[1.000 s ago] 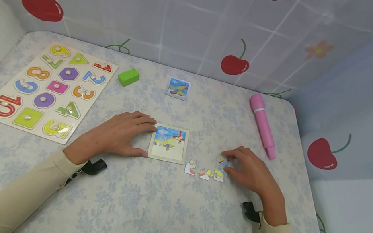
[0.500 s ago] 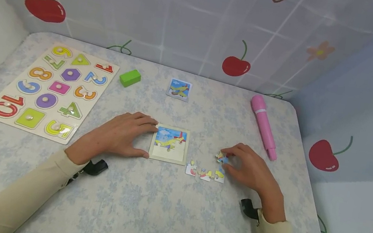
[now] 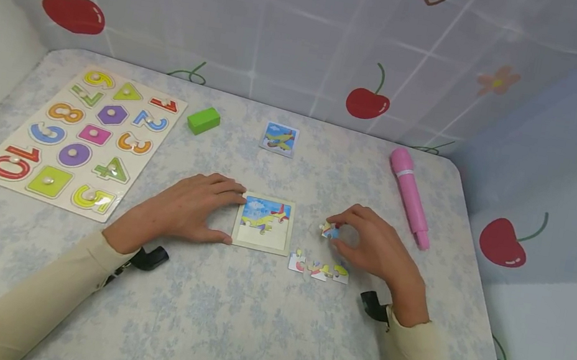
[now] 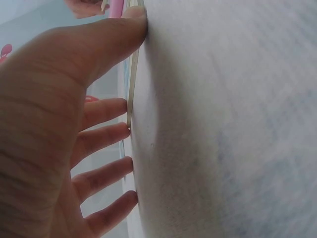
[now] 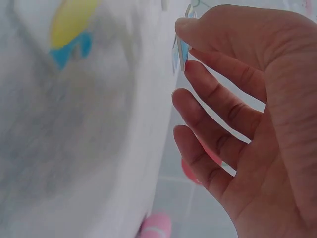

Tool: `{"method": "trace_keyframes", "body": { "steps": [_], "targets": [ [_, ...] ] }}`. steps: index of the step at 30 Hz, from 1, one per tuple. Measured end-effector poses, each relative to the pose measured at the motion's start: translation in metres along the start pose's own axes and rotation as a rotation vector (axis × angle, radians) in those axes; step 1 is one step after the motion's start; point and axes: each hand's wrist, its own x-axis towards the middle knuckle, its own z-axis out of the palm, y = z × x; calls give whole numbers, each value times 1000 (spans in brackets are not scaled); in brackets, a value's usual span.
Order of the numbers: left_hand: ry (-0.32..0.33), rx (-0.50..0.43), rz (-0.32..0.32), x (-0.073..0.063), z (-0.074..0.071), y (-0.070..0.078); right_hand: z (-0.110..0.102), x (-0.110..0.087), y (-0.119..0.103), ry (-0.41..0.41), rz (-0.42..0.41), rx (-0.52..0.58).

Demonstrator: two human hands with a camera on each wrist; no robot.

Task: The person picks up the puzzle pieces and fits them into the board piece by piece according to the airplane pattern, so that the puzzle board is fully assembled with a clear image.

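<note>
Blue-patterned thin flat jigsaw piece (image 3: 330,231) shifted left since last frames, now nearer square cream puzzle tray (image 3: 266,241), still apart from it. Three multicoloured loose jigsaw pieces (image 3: 318,270) left lying on pale floral worktop (image 3: 221,320); tray's top filled, bottom bare. Right hand (image 3: 376,244) pinches piece, thumb against fingertip, other fingers bent loosely. Left hand (image 3: 188,205) spread, fingertips and thumb at tray's left edge.

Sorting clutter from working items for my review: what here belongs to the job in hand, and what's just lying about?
In use:
- puzzle tray, touched by the left hand
- puzzle piece, pinched by the right hand
- loose pieces nearby
- airplane card, likely the guide

Lying about:
- number board
- green block
- pink wand-shaped toy
</note>
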Motion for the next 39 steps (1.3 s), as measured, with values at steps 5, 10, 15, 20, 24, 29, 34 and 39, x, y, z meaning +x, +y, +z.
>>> {"method": "trace_keyframes", "body": {
  "steps": [5, 10, 15, 20, 24, 29, 34, 39],
  "targets": [
    [-1, 1, -2, 0, 0, 0, 1, 13, -9, -14, -29, 14],
    [2, -3, 1, 0, -1, 1, 2, 27, -19, -41, -64, 3],
    [2, -5, 2, 0, 0, 2, 5, 39, -28, -54, -86, -10],
    [-2, -6, -2, 0, 0, 2, 9, 49, -35, -70, -105, -16],
    [-11, -6, -7, 1, -1, 2, 14, 53, -39, -103, -113, -26],
    [-24, 0, -16, 1, 0, 1, 22, 57, -43, -137, -107, -42],
    [-27, 5, -18, 1, -1, 0, 29, 60, -47, -158, -111, -67],
    [-27, 5, -20, 1, -1, 0, 34, 62, -49, -148, -142, -93]
  ]
}}
